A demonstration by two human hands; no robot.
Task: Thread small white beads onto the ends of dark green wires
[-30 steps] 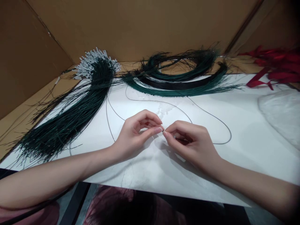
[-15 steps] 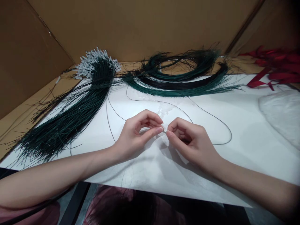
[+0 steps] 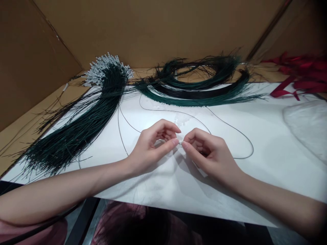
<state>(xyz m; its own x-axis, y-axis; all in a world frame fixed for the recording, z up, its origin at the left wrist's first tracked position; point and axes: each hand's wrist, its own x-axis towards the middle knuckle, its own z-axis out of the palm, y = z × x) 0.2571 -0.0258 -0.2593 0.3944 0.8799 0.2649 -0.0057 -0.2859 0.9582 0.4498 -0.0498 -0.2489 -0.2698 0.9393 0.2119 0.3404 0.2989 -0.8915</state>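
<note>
My left hand point(image 3: 150, 148) and my right hand point(image 3: 208, 153) meet fingertip to fingertip over the white sheet point(image 3: 255, 170). Both are closed in a pinch. Between them I hold the ends of a thin dark wire point(image 3: 237, 131) that loops away to the right and back toward the far coils. A second thin strand point(image 3: 121, 127) curves off behind my left hand. Something tiny and pale sits at the pinch point; I cannot make out what. A few small clear beads point(image 3: 182, 119) lie just beyond my fingers.
A straight bundle of dark green wires with white tips point(image 3: 89, 115) lies at the left. A coiled bundle of green and black wires point(image 3: 201, 85) lies at the back. Red ribbon point(image 3: 298, 75) is far right, a clear plastic bag point(image 3: 309, 126) below it. Cardboard walls point(image 3: 153, 27) surround the table.
My fingertips have drawn slightly closer together at the pinch. The view has shifted a little; the wires and bundles lie as before.
</note>
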